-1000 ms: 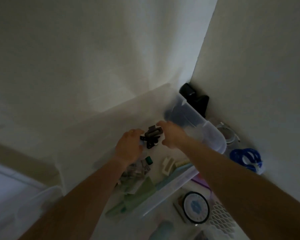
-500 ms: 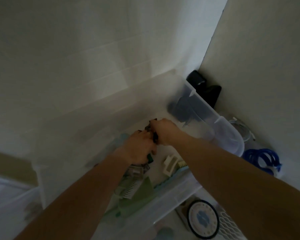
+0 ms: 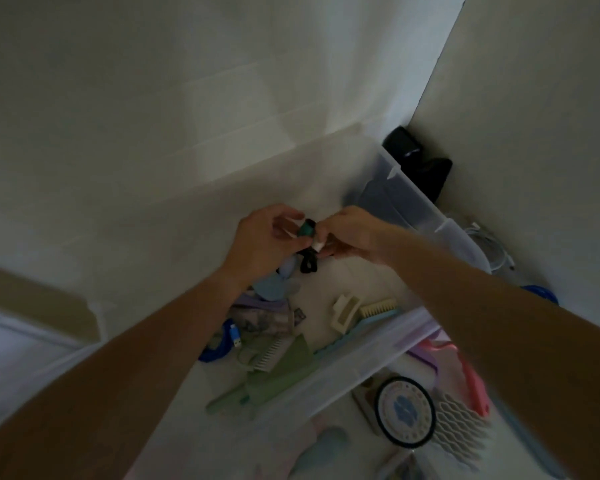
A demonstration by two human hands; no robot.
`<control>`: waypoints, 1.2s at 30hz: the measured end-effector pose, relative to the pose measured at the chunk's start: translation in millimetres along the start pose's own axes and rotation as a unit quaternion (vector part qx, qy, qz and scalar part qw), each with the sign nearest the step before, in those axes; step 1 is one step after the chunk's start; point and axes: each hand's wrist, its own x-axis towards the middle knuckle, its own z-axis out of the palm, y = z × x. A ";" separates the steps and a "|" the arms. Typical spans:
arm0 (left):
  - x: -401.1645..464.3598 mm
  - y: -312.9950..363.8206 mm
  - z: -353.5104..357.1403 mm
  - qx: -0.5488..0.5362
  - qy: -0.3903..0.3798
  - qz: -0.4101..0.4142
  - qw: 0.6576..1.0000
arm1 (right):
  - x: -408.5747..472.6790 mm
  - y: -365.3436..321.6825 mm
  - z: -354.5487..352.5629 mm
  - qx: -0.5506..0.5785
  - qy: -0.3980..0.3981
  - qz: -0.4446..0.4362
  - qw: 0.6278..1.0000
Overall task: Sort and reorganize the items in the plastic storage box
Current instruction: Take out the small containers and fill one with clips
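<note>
Hands lifted apart, right hand [image 3: 350,233] pinching blurred teal piece [image 3: 306,229], left hand [image 3: 260,240] alongside

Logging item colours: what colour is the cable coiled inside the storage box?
Blue cable, seen in the head view.

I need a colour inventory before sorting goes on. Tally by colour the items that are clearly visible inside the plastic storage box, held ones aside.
Blue: 2, a cable and a soft piece
Green: 1, a long flat tool
Cream: 2, a claw clip and a brush head
White: 1, a comb
Total: 6. The dim, tangled pile at the left may hide more.
</note>
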 end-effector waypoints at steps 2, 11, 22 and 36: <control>-1.8 6.3 -6.6 -0.042 0.007 -0.014 0.999 | -9.7 -3.1 4.3 0.081 -0.024 0.027 0.996; -17.0 17.1 -38.3 -0.032 -0.013 0.040 0.999 | -20.2 -20.9 34.1 0.384 -0.117 0.083 0.912; -39.9 -36.6 -69.2 0.321 -0.112 0.025 0.940 | -7.6 7.7 1.5 0.106 0.067 0.096 0.987; -22.4 -20.0 -39.4 0.451 -0.121 -0.010 0.884 | 56.1 26.9 18.4 -0.604 0.048 -0.063 0.793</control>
